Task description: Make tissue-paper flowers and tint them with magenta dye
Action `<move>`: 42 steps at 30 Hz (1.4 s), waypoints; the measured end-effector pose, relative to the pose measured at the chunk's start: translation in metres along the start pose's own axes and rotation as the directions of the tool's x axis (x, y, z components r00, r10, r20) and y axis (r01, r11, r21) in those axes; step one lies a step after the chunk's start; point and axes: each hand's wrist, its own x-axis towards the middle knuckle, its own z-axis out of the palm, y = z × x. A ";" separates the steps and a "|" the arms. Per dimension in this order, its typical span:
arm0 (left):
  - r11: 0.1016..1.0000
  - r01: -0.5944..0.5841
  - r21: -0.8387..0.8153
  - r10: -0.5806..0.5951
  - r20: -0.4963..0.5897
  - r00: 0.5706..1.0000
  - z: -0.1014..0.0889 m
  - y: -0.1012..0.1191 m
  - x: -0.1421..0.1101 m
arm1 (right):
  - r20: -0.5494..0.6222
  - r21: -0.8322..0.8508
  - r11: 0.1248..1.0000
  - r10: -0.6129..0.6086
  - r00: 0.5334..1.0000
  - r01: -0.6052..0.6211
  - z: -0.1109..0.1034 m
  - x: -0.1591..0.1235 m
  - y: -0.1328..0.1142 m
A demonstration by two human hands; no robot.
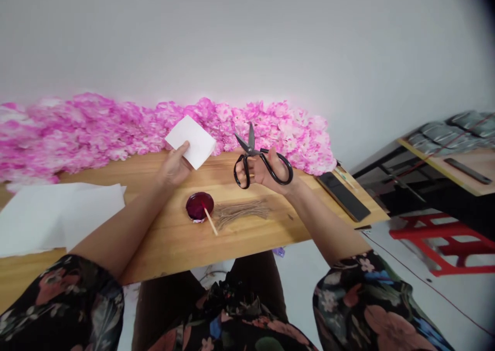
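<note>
My left hand (175, 166) pinches a folded white paper (191, 140) by its lower corner and holds it up above the wooden table (162, 237). My right hand (266, 171) grips black scissors (255, 160) through the handles, blades pointing up and slightly apart. The scissors are to the right of the paper and do not touch it. Below my hands on the table sit a small round dish of dark red liquid (199, 205) with a thin stick (211, 221) resting in it, and a bundle of thin wires (242, 211).
A long bank of pink artificial flowers (96, 129) lines the table's far edge against the white wall. White paper sheets (58, 217) lie at the left. A black flat bar (343, 195) lies at the right end. A red stool (444, 243) and another table stand to the right.
</note>
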 end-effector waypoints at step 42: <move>0.991 0.038 -0.131 -0.058 -0.150 0.987 0.012 0.005 -0.006 | 0.361 0.472 0.873 -0.064 0.930 -0.123 -0.013 0.020 0.052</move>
